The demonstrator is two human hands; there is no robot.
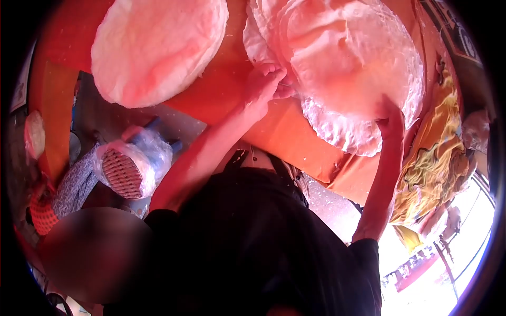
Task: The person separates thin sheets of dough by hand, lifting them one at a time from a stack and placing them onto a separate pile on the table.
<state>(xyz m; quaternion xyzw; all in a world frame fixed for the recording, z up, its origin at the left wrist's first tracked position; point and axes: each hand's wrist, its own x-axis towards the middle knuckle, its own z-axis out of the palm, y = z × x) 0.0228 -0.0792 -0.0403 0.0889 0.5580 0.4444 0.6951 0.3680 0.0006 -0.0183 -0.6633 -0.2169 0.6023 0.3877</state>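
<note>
On the orange-covered table lies a stack of large, round, thin pale sheets with wavy, ruffled edges; their material I cannot make out. At the stack's left edge is my left hand, its fingers curled and pressed together; what they pinch, if anything, is too small to make out. My right hand rests on the near right part of the stack, its fingers blurred and pointing away from me. To the left lies another round, pale, fluffy-looking piece, apart from both hands.
The orange table covering runs under both round piles. A yellow patterned cloth lies at the right. Left of my arm is a woven basket-like thing in clear plastic. Close by at lower left is a person with a grey patterned sleeve.
</note>
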